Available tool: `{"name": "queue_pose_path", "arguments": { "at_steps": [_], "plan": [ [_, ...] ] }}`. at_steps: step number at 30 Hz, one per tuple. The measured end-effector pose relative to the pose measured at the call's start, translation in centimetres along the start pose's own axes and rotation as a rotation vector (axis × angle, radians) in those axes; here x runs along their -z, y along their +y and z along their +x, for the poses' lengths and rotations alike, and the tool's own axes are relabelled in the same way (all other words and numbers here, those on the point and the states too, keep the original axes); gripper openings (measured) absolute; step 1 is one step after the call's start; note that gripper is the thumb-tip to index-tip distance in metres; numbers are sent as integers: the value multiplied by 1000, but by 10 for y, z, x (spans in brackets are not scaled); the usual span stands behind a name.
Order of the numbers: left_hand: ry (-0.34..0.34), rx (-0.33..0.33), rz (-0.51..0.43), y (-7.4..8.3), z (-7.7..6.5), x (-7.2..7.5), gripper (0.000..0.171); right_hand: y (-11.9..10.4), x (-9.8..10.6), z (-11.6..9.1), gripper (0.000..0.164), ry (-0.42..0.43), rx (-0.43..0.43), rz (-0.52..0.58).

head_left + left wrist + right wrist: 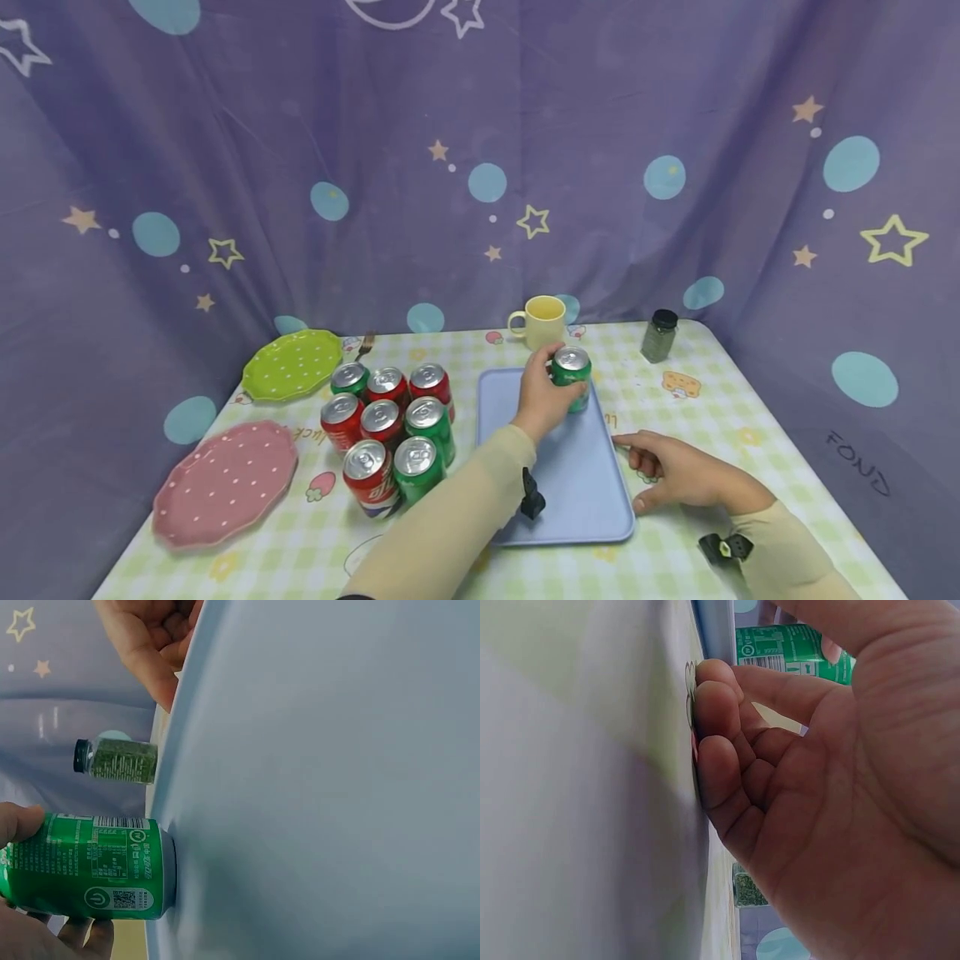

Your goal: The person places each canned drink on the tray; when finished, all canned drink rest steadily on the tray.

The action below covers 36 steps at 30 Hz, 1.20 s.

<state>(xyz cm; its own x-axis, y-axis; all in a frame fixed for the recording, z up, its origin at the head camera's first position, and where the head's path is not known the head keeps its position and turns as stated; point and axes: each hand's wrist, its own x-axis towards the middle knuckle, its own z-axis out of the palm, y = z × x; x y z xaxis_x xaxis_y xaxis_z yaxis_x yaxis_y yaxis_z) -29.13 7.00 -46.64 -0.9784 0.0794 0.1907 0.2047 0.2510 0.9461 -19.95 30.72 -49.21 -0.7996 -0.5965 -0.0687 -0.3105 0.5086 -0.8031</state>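
Note:
My left hand (pixel 547 393) grips a green soda can (pixel 573 371) round its side, thumb on one side and fingers on the other. The can stands upright at the far right end of the blue tray (pixel 573 492); in the left wrist view its base is right at the tray floor. My right hand (pixel 686 475) rests on the tablecloth along the tray's right side. Its index finger reaches out to the tray rim and its thumb lies by the near right corner. The other fingers are bent under, with nothing in them, as the right wrist view shows.
Several red and green soda cans (pixel 382 421) stand grouped left of the tray. Farther left lie a pink plate (pixel 228 483) and a green plate (pixel 292 364), with a fork (pixel 365 344) nearby. Behind the tray are a yellow mug (pixel 545 323) and a dark-lidded jar (pixel 659 337).

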Motion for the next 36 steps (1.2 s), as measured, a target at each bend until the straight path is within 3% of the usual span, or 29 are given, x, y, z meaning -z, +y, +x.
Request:
{"name": "queue_pose_path", "arguments": {
  "at_steps": [8,21,32,36],
  "plan": [
    [-17,2,78,-1,4,-3,73,0,1,1,96,1,11,-16],
    [-21,20,43,-6,6,-4,75,-2,2,2,95,1,9,-14],
    [-26,22,67,-11,7,-6,76,-2,1,2,93,-19,9,8],
    [1,9,105,-7,2,-8,82,-1,1,0,94,-20,1,1]
  ]
}}
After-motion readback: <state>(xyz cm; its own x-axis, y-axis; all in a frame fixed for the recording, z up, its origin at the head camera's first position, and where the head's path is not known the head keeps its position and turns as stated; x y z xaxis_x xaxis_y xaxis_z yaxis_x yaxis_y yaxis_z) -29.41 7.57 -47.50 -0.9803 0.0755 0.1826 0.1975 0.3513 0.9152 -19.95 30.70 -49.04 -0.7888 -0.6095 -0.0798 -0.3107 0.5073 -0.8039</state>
